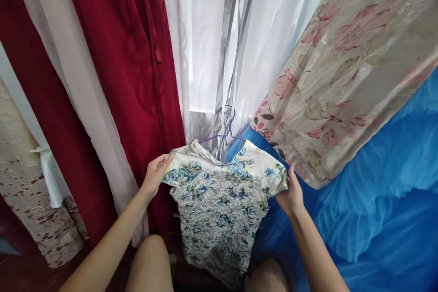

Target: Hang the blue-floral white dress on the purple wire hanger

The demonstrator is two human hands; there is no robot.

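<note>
A short-sleeved floral blouse (222,200), white with blue, green and yellow flowers, hangs in front of me on a purple hanger (230,133). The hanger's hook reaches up to a metal stand or rack part (226,118). My left hand (158,172) pinches the edge of the sleeve on the left. On the other side, my right hand (290,191) grips the opposite sleeve edge, with its thumb in front. Between the two hands the shoulders of the blouse are spread out wide. Its lower hem hangs close to my knees.
Dark red fabric (130,54) and a pale pink length (78,68) hang at the left. Behind the rack is white cloth (205,45). To the right hang a beige floral garment (335,82) and ruffled blue tulle (369,210). Sequined fabric (37,205) is at far left.
</note>
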